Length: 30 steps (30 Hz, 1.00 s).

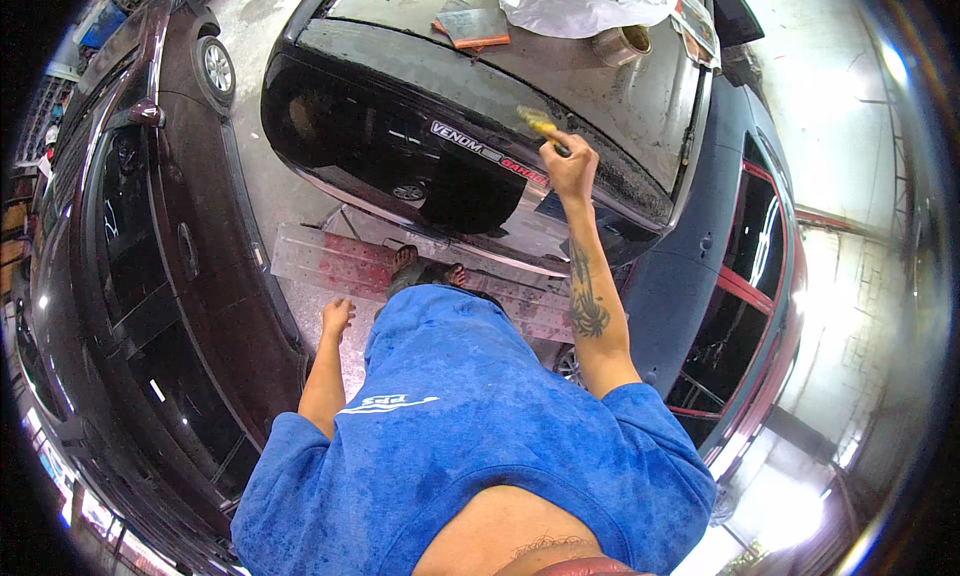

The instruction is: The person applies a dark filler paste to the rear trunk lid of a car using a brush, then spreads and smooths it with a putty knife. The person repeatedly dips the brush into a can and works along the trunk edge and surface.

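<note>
1-handed, grips yellow brush (pixel 541 125) in curled fingers of outstretched right hand (pixel 570 166); holds left hand (pixel 338 317) low, fingers unclear.

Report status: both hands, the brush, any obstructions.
Right hand gripping yellow brush at black vehicle, contact unclear. Left hand low at side, apparently empty. White plastic sheet, brown cylinder beyond brush, clear of it.

Yellow brush (pixel 537 122) — in right fingers (pixel 572 144); car (pixel 370 126) beneath
</note>
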### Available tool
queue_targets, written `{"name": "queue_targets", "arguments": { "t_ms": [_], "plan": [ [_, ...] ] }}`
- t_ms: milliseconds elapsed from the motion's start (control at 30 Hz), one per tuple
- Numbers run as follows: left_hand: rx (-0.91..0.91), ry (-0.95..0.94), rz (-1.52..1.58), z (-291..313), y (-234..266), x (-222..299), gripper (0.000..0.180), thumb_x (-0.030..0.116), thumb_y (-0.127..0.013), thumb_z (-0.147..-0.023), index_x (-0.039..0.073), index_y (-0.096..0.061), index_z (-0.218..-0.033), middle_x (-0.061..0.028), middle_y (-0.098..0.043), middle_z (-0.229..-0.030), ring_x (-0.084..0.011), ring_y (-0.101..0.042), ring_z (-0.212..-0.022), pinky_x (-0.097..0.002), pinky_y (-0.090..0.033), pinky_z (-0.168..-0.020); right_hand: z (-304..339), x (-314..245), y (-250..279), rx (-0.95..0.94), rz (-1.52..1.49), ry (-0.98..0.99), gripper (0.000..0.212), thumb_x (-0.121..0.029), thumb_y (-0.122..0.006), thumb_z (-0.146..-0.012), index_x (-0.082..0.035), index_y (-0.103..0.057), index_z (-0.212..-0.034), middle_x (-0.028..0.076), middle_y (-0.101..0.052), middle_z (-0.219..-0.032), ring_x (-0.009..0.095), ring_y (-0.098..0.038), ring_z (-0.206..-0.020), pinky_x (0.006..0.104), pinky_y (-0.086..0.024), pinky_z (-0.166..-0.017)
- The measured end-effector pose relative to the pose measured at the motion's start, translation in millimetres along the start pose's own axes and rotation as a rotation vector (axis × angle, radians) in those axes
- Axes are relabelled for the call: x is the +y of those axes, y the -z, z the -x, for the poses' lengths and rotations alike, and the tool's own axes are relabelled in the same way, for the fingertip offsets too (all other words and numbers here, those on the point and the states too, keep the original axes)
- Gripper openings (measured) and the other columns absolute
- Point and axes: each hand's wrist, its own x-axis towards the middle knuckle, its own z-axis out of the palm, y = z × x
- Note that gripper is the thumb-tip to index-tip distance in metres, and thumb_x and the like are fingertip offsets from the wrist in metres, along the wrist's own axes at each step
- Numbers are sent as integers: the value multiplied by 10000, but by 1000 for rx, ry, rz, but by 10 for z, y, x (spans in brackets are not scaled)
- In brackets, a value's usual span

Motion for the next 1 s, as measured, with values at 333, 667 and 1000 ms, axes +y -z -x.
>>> {"name": "queue_targets", "arguments": {
  "t_ms": [333,667,1000],
  "plan": [
    [43,-49,1,33,-50,208,352,312,-541,-939,18,-619,-1115,-117,-699,-1000,-221,-664,-794,-351,-513,-606,-130,76,-509,239,-1388,-813,183,-216,-610,-931,-43,-633,-985,117,-683,-750,164,-624,-542,301,-547,-511],
    [25,-4,6,32,54,-21,390,335,-553,-930,19,-605,-1154,-136,-698,-1033,-250,-678,-850,-391,-542,-667,-30,261,-721,235,-1034,-686,191,-158,-650,-909,11,-643,-998,166,-670,-685,166,-586,-453,302,-498,-424],
    [-28,6,-3,-129,-8,153,390,310,-538,-935,12,-581,-1182,-140,-689,-1043,-259,-672,-849,-400,-523,-692,131,804,474,406,-785,-713,190,-164,-638,-911,25,-657,-907,143,-656,-661,143,-566,-441,274,-472,-393]
  ]
}}
